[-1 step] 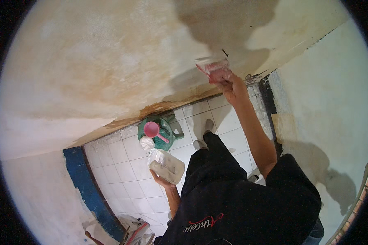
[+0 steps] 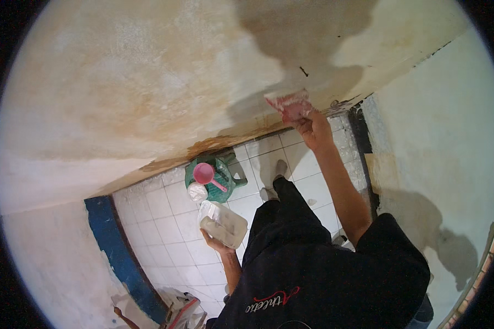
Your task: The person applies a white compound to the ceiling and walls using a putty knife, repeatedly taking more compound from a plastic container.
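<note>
My right hand (image 2: pixel 313 127) is raised to the stained beige wall (image 2: pixel 164 93) and grips a flat red scraper (image 2: pixel 289 104), its wide blade pressed against the wall just beside a damp grey patch (image 2: pixel 307 38). My left hand (image 2: pixel 217 243) is held low by my waist and carries a clear rectangular plastic tub (image 2: pixel 222 223) with pale paste in it. I am wearing dark clothes and my legs reach down toward the white tiled floor (image 2: pixel 164 241).
A green bucket (image 2: pixel 217 175) with a pink scoop (image 2: pixel 206 174) and a white round lump stands at the foot of the wall. A blue curved ledge (image 2: pixel 118 257) borders the tiles on the left. A white side wall (image 2: pixel 444 142) meets the corner on the right.
</note>
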### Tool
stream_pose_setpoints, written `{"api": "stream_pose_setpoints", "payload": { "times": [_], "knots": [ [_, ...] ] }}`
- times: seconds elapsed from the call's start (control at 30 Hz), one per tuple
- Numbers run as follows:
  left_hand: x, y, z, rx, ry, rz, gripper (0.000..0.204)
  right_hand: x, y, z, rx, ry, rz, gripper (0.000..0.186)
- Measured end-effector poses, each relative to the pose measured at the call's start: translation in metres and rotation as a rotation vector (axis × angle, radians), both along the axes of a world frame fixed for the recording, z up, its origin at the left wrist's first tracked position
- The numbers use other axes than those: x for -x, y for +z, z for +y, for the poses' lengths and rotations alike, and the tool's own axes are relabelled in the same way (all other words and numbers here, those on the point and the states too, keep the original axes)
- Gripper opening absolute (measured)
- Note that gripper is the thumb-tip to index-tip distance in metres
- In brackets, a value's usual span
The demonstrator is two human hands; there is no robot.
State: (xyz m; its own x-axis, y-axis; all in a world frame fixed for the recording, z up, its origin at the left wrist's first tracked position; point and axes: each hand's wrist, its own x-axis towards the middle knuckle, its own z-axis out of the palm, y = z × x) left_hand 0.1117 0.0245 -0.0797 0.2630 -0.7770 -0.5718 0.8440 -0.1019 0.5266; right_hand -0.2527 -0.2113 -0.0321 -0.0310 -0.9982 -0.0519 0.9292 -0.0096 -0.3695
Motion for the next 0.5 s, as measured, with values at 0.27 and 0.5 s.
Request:
{"api": "stream_pose_setpoints", "payload": {
  "times": [0.27,0.5],
  "knots": [
    [-0.004,0.008,-0.018,-0.007,-0.041,-0.109,0.064,-0.031,-0.32,-0.08,0.107,-0.058,1.062,0.014],
    [-0.017,-0.011,0.035,-0.04,0.136,-0.07,0.065,-0.091,-0.125,-0.113,-0.669,-0.043,0.012,0.024]
  ]
}}
